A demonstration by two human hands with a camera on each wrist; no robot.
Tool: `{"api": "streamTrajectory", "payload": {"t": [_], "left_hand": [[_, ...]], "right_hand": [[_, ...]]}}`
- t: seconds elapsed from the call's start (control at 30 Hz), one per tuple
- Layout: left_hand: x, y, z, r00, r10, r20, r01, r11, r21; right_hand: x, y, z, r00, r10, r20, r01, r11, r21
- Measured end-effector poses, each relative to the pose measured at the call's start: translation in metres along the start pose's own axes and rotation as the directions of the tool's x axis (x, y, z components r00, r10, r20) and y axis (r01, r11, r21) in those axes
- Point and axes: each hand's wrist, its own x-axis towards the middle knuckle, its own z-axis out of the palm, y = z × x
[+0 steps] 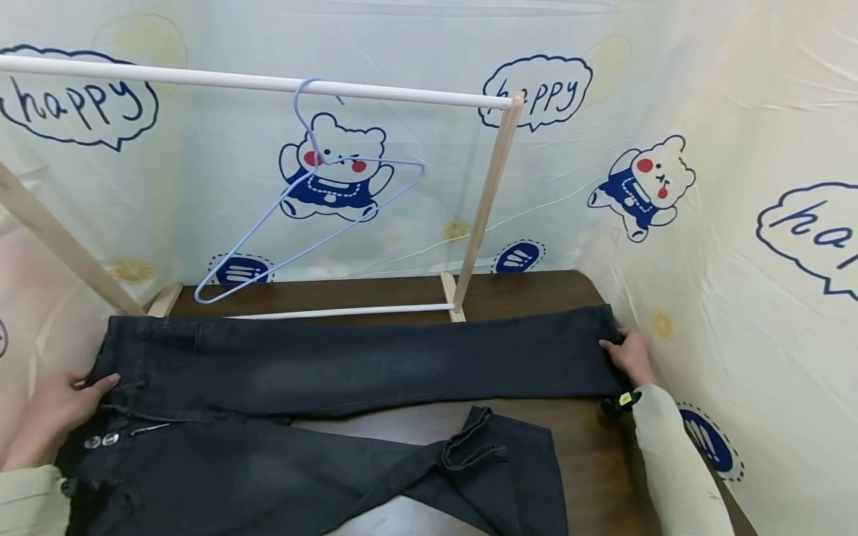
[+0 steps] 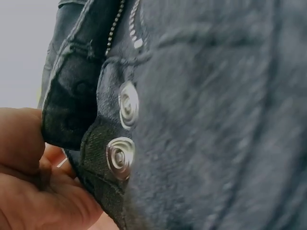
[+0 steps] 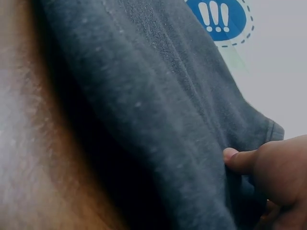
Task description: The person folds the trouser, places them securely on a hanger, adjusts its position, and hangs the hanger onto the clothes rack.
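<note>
A pair of dark jeans [image 1: 375, 365] lies spread on the brown table, waist to the left. Its far leg runs straight to the right; the near leg is bent over, with its cuff [image 1: 472, 439] turned toward the middle. At the waistband, my left hand [image 1: 63, 409] pinches the cloth between thumb and fingers. Two silver buttons [image 2: 120, 158] and a zip show beside that hand in the left wrist view. On the right, my right hand [image 1: 633, 356] grips the hem of the far leg, its thumb pressed on the denim [image 3: 192, 124] in the right wrist view.
Behind the jeans stands a rack with a white top rail [image 1: 201, 77] and wooden posts [image 1: 489, 193]. A light blue hanger [image 1: 268, 216] hangs from the rail. Printed cloth walls [image 1: 757, 112] enclose the back and sides of the brown table [image 1: 590, 447].
</note>
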Motion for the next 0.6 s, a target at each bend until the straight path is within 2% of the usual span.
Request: {"api": "streamTrajectory", "payload": {"t": [0.2,0.37,0.6], "left_hand": [[0.004,-0.003,0.004,0.989,0.122,-0.089,-0.116,0.991,0.069],[0.006,0.001,0.003,0.988,0.126,-0.086,-0.116,0.987,0.110],[0.008,-0.007,0.005,0.992,0.121,-0.027,-0.119,0.990,0.074]], "right_hand": [[0.006,-0.002,0.008,0.999,0.019,-0.032,-0.019,1.000,-0.010],[0.010,0.003,0.012,0.998,0.003,-0.069,-0.003,1.000,0.009],[0.010,0.007,0.017,0.990,0.013,-0.137,-0.003,0.997,0.076]]}}
